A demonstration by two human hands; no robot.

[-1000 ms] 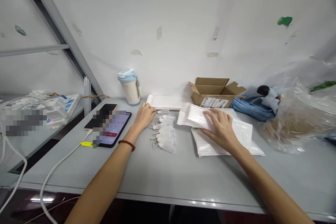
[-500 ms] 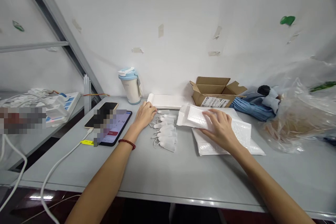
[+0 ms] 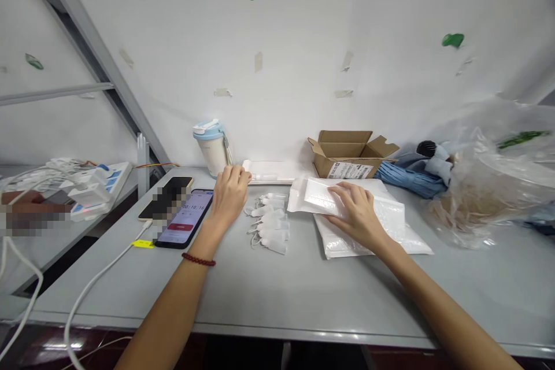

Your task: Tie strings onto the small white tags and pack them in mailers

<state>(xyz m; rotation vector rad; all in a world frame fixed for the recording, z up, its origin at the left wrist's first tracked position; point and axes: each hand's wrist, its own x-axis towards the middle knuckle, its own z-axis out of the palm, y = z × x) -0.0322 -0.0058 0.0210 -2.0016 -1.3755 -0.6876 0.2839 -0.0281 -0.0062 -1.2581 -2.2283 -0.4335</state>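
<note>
My left hand (image 3: 231, 191), with a red bead bracelet at the wrist, is closed on the end of a small translucent squeeze bottle (image 3: 265, 177). That bottle appears in front of a flat white stack by the wall. Below it on the desk lie several similar bottles (image 3: 272, 225) in a column, with thin loops at their left ends. On the right, my right hand (image 3: 358, 214) grips a white bubble mailer (image 3: 318, 197), fingers on top and thumb at the near edge. The mailer's flap end faces left. More white mailers (image 3: 336, 243) lie under it.
Two phones (image 3: 184, 222) and a white cable (image 3: 102, 269) lie on the left. Behind stand a lidded cup (image 3: 212, 153), a flat white stack (image 3: 286, 167) and an open cardboard box (image 3: 351, 153). Blue folded fabric (image 3: 407, 178) and a clear plastic bag (image 3: 472, 185) sit at right.
My left hand has lifted the top bottle off the desk, away from the others. My right hand stays on the mailer. The view has shifted slightly.
</note>
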